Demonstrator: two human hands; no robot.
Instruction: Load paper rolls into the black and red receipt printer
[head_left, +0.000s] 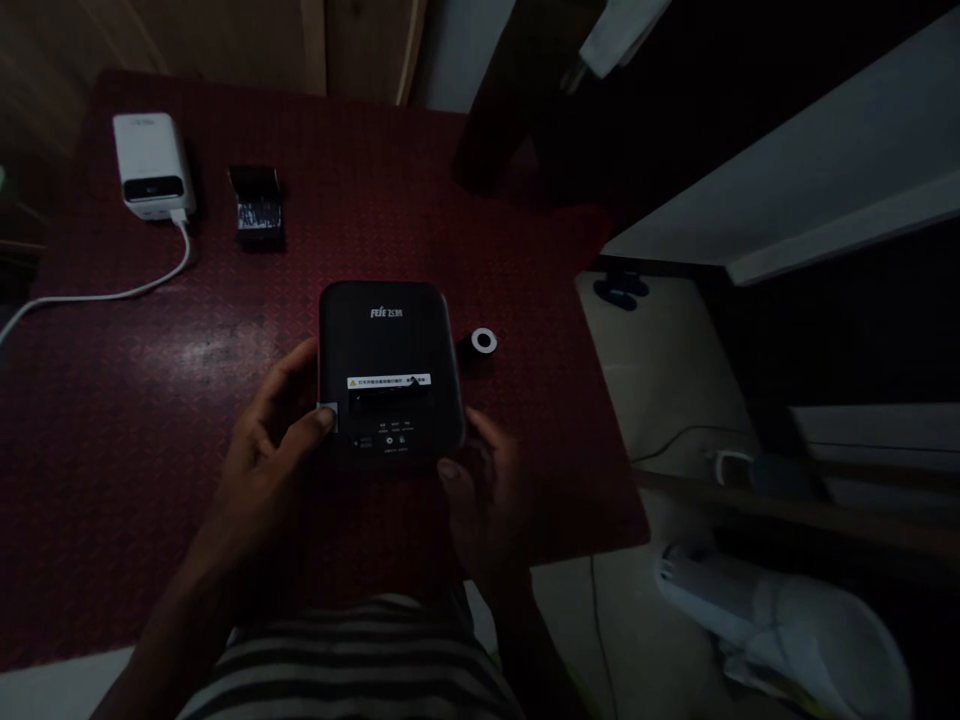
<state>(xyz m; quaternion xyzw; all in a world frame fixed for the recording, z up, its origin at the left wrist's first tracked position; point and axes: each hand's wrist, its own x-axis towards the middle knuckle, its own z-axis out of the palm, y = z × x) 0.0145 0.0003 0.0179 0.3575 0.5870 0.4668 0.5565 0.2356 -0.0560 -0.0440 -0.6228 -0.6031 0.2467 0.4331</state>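
Note:
A black label printer (390, 345) with white lettering, a white warning strip and a dark slot is between my hands, over the red table. My left hand (274, 430) grips its left side, the thumb on a small light tab at the lower left corner and the fingers curled around the edge. My right hand (484, 490) holds its lower right corner, thumb near the front and fingers along the side. Just right of the printer lies a small dark roll (484, 342) with a pale ring-shaped end. The printer's underside is hidden.
On the red table (360, 200) stand a white power bank (154, 165) with a plugged-in white cable (112, 297) and a small black open case (259, 205). A dark post rises at the back right. On the floor are dark slippers (619, 288) and a white bag-like object (795, 620).

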